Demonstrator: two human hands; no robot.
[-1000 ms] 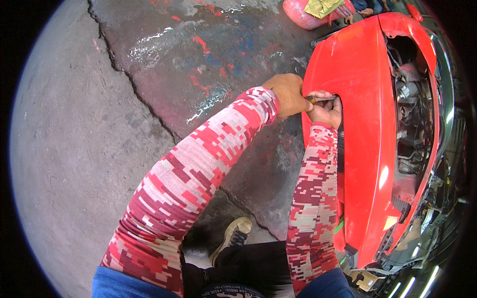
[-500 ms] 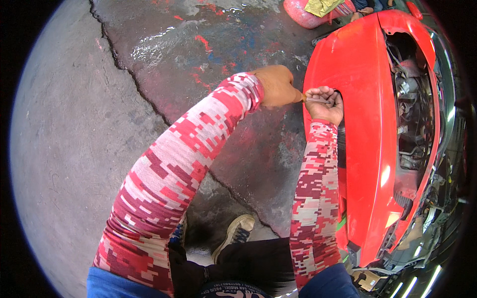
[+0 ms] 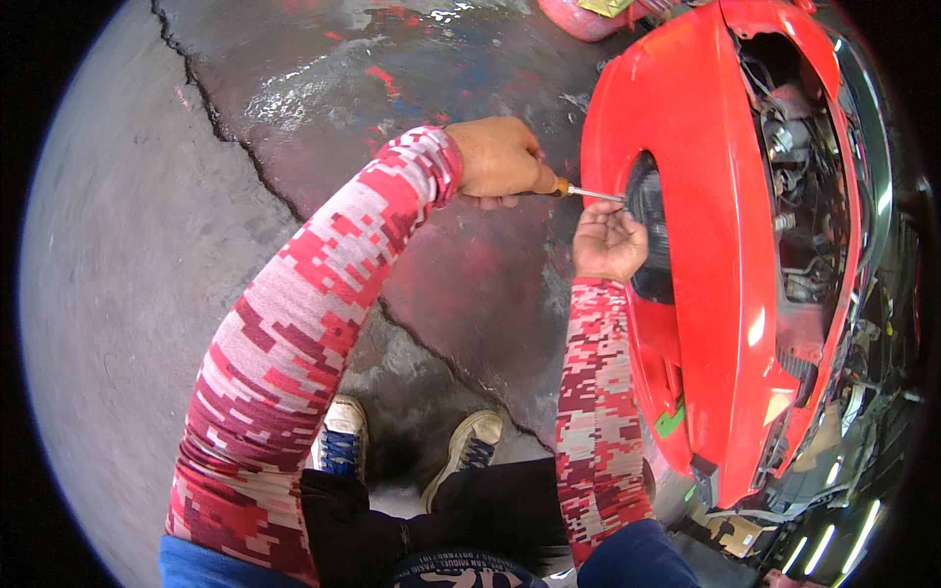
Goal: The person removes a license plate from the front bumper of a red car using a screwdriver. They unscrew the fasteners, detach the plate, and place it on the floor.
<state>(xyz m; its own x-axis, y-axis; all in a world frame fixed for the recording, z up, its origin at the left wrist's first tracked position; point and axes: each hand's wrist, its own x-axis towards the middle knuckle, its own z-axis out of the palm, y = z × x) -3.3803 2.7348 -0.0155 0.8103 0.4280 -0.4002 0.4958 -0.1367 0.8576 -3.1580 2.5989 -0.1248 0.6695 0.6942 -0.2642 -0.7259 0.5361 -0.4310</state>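
Observation:
My left hand (image 3: 498,159) is closed around the amber handle of a screwdriver (image 3: 588,193), whose metal shaft points right toward the red car bumper. At the tip of the shaft is my right hand (image 3: 610,241), palm up, its fingers curled and thumb drawn in. Whether those fingers pinch the tip or some small part there, I cannot make out. Just beyond the fingertips, a dark mesh grille (image 3: 649,230) fills an opening in the front of the bumper (image 3: 701,196).
Behind the bumper lies the exposed engine bay (image 3: 799,186). A red rounded part (image 3: 580,18) sits on the floor at the top. Cracked, paint-stained concrete (image 3: 451,294) spreads to the left. My shoes (image 3: 466,453) are below, and a cardboard piece (image 3: 737,534) lies at lower right.
Both hands have moved left, away from the bumper opening, uncovering the grille. The screwdriver's shaft now shows plainly. My right hand's fingers have curled up at its tip.

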